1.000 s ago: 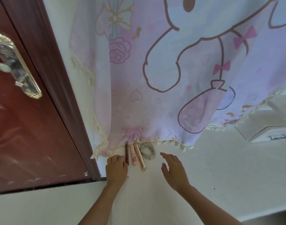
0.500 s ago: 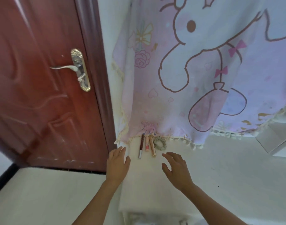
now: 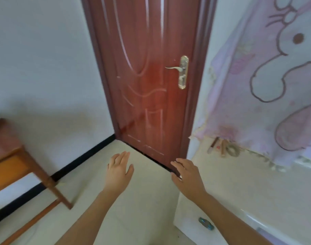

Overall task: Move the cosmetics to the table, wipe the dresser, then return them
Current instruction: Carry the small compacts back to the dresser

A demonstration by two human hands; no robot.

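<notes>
Left grip (image 3: 118, 169) splayed; right grip (image 3: 186, 175) — relaxed

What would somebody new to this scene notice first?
A red-brown door with a brass handle fills the centre. At right hangs a pink cartoon-rabbit cloth, with slim cosmetics lying on the white dresser under its hem. Low in frame, the left hand and right hand are spread open, holding nothing.

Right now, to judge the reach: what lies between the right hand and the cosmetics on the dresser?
Nothing: in the head view, only bare white dresser top separates the right hand from the cosmetics.
</notes>
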